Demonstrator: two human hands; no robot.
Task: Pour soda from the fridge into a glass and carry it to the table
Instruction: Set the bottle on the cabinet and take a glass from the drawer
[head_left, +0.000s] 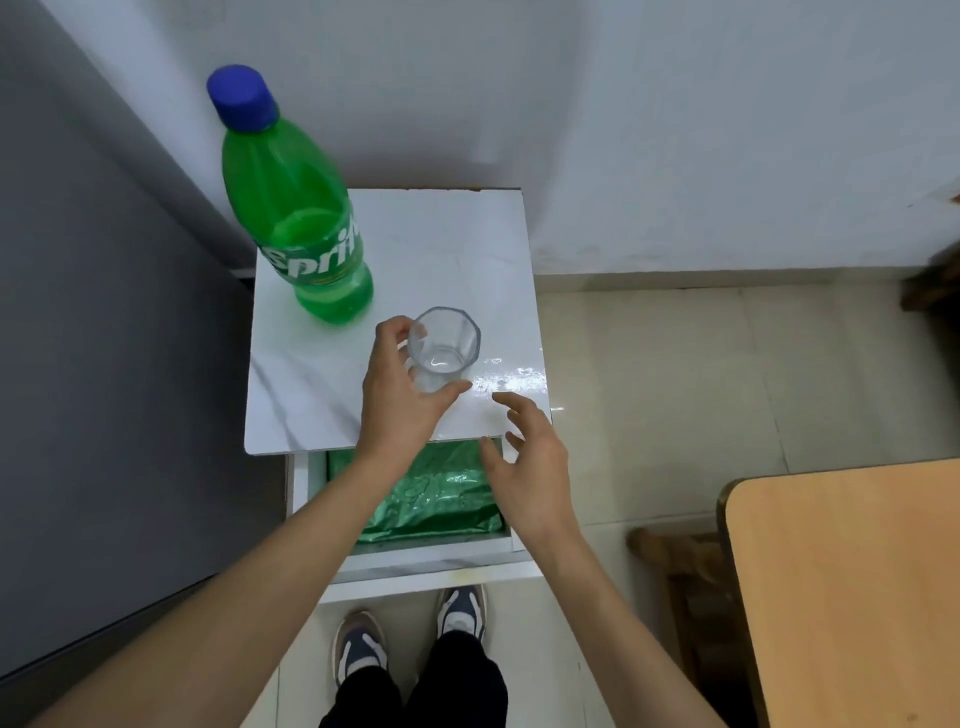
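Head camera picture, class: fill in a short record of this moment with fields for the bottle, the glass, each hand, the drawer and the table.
bottle: green Sprite bottle, blue cap on, upright at the back left of the white cabinet top
glass: clear glass, empty, upright on the cabinet top
left hand: left hand wrapped around the glass
right hand: right hand open, fingers spread, near the glass, holding nothing
drawer: open drawer below the top, green foil packet inside
table: wooden table at lower right

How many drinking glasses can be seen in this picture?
1. The glass stands empty on the white cabinet top, right of the green bottle, with the left hand around it.
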